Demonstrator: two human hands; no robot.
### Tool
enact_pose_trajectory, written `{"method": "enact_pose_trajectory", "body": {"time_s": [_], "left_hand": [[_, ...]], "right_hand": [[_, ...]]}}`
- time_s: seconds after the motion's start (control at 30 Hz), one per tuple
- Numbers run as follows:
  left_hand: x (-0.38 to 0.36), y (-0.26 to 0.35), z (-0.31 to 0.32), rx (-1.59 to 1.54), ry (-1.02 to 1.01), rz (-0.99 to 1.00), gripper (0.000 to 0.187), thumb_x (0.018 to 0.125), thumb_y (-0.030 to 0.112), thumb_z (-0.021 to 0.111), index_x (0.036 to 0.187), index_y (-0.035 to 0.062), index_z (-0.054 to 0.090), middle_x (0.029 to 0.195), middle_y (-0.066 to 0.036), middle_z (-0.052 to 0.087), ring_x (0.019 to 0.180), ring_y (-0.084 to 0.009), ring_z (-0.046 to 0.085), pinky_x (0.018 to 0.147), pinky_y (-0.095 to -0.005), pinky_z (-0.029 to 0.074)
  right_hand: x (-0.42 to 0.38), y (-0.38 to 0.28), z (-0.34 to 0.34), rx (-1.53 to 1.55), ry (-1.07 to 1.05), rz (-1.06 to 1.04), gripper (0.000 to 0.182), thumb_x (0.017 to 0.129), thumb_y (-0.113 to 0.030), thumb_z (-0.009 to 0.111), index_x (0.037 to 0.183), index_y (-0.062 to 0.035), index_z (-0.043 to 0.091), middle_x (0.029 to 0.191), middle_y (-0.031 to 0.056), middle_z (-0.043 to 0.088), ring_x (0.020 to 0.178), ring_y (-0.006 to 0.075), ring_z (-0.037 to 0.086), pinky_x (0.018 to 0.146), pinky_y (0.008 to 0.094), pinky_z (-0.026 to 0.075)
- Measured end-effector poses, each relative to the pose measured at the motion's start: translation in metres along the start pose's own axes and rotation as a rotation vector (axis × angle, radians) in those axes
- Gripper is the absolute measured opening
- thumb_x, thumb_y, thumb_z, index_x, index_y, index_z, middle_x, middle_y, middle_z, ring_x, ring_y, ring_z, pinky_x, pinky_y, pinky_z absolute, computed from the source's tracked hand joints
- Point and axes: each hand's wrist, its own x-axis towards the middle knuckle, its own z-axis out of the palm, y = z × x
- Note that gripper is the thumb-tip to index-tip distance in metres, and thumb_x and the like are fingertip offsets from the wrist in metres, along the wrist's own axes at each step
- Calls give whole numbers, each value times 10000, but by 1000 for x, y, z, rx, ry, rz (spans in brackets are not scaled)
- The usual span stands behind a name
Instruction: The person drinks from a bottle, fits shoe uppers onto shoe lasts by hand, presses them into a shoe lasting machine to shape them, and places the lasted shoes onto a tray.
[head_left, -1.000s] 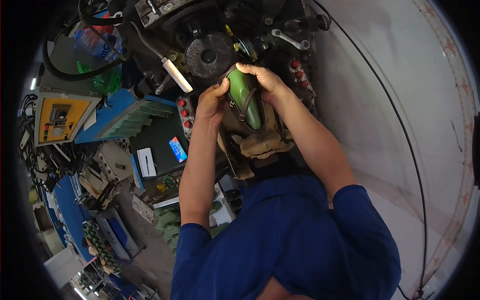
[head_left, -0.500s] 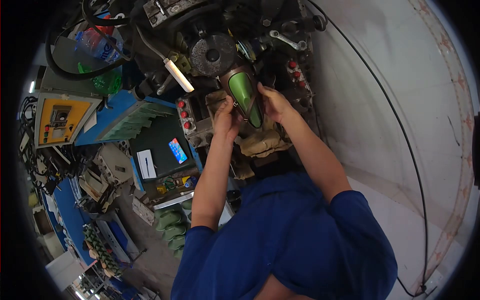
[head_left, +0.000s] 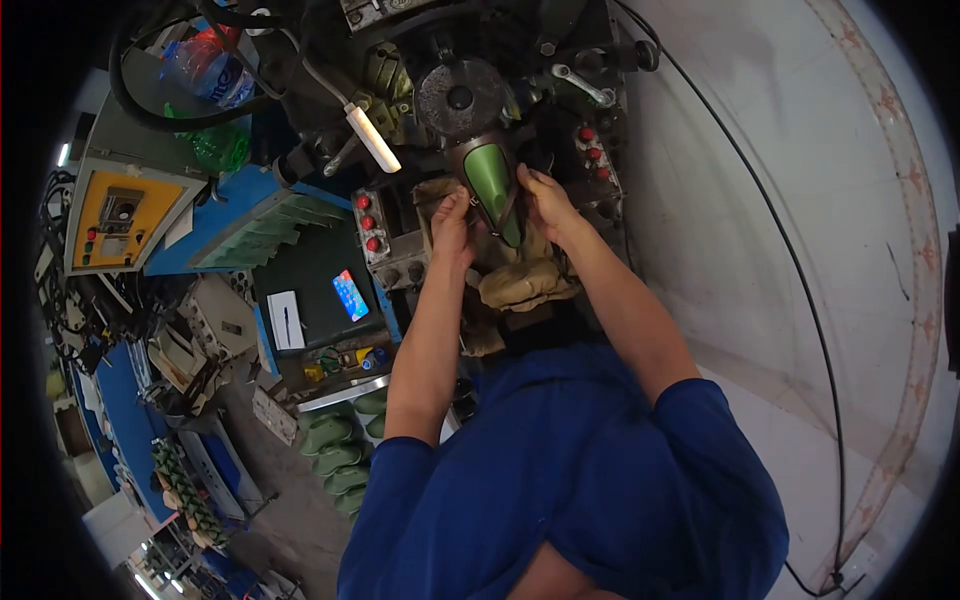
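Observation:
A brown shoe upper [head_left: 462, 155] with a strap and a small buckle sits around a green shoe last [head_left: 487, 178], its toe pointing towards me. It lies just below the round dark head [head_left: 458, 98] of a machine. My left hand [head_left: 453, 228] grips the left edge of the upper, thumb near the buckle. On the other side, my right hand [head_left: 550, 207] holds the right edge, fingers curled against it. The fingers' undersides are hidden. A worn tan cloth pad [head_left: 525, 287] lies on the machine below the toe.
Red buttons [head_left: 367, 222] line the machine's left side, and more red buttons [head_left: 592, 153] its right. A glowing lamp [head_left: 373, 138] hangs at upper left. A phone [head_left: 350, 295] and notepad [head_left: 286, 320] lie on a dark shelf. Green lasts [head_left: 335, 445] stand below. A cable [head_left: 770, 200] hangs by the wall.
The round machine head and the shoe's heel end sit farther right in view, and the shoe looks straighter. Both hands keep their hold. My view has shifted slightly.

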Motion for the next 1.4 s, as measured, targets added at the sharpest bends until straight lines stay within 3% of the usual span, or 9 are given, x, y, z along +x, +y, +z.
{"method": "enact_pose_trajectory", "body": {"time_s": [0.13, 0.2, 0.37, 0.6, 0.67, 0.83, 1.0, 1.17, 1.4], "left_hand": [[-9, -16, -29, 593, 171, -91, 293, 1064, 388, 717, 1137, 104, 701, 944, -23, 755, 823, -180, 705, 727, -347, 576], [-7, -48, -79, 1975, 45, 103, 299, 1053, 318, 668, 1208, 63, 694, 1085, -127, 755, 967, -320, 720, 818, -446, 604], [-11, -100, -159, 2478, -242, 308, 332, 994, 220, 597, 1257, 41, 691, 1337, -237, 659, 1301, -434, 600, 1024, -492, 556], [30, -142, -211, 2487, -646, 74, 433, 1026, 306, 596, 1378, 72, 690, 1350, -204, 696, 1267, -415, 637, 1042, -469, 554], [12, -148, -217, 1495, -137, -276, 476, 1051, 386, 596, 1421, 98, 683, 1386, -202, 703, 1283, -336, 664, 1051, -441, 555], [-21, -211, -292, 551, -95, -405, 635, 1022, 404, 689, 1529, 42, 564, 1405, -236, 691, 1301, -281, 676, 1065, -408, 548], [-150, -206, -168, 1008, 199, -493, 821, 969, 257, 757, 1591, -108, 365, 1406, -249, 666, 1265, -331, 668, 1029, -429, 559], [-222, -216, -129, 737, 689, -139, 700, 872, 18, 716, 1548, 97, 552, 1382, -143, 664, 1170, -276, 695, 1006, -395, 553], [-353, -186, -112, 444, 615, -133, 808, 786, -16, 755, 1553, 67, 514, 1389, -135, 667, 1263, -276, 638, 987, -403, 563]], "right_hand": [[-14, 12, -5, -171, 189, -145, 400, 1097, -346, 683, 1363, -57, 606, 1173, 52, 730, 1087, 185, 684, 954, 357, 563], [-33, 18, -10, -580, 366, -393, 374, 1086, -259, 693, 1361, -28, 587, 1160, 62, 714, 1064, 165, 678, 924, 348, 567], [-112, 6, 16, -747, 386, -578, 402, 1062, -278, 706, 1342, -15, 589, 1147, 124, 713, 1032, 207, 691, 918, 381, 557], [-147, 19, 18, -1173, 305, -1013, 365, 1019, -200, 703, 1329, -45, 590, 1228, 161, 654, 1114, 365, 630, 1000, 475, 498], [-147, 23, 19, -1212, 287, -1049, 379, 1011, -197, 708, 1335, -46, 585, 1262, 168, 635, 1138, 378, 614, 1016, 487, 481], [-138, 20, 20, -1306, 231, -1264, 414, 989, -216, 731, 1339, -50, 585, 1322, 162, 584, 1181, 387, 583, 1030, 504, 453], [-138, 19, 24, -1401, 157, -1367, 350, 991, -212, 724, 1283, -39, 637, 1327, 150, 581, 1195, 363, 574, 1027, 491, 452], [-138, 14, 23, -1451, 98, -1440, 334, 1003, -222, 712, 1278, -47, 639, 1329, 147, 582, 1188, 365, 579, 1020, 493, 458], [-140, 15, 24, -1407, 64, -1471, 288, 1037, -279, 685, 1260, -99, 650, 1299, 113, 602, 1168, 349, 602, 984, 489, 472]]}}
